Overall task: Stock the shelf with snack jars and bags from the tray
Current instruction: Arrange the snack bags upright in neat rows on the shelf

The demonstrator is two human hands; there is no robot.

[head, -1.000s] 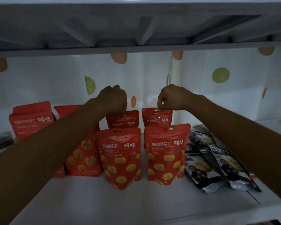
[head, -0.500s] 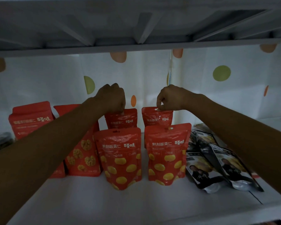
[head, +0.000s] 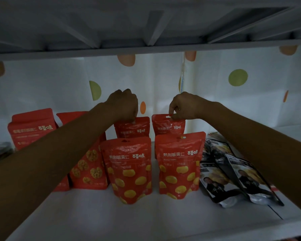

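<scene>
**A:** Where are the bags sitting?

**B:** The left rear bag and right rear bag are standing at the back of the shelf, just behind two larger front bags. The left hand is pinching one top edge and the right hand the other, fingers curled.

**A:** Which step?

**B:** Probably settling the back row. Next, I'd say: releasing gently so that neither bag is tipping.

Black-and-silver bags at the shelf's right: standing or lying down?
Lying down: the black-and-silver bags lie overlapped, fronts facing up, on the shelf, while the red chestnut pouches beside them stand upright.
</scene>
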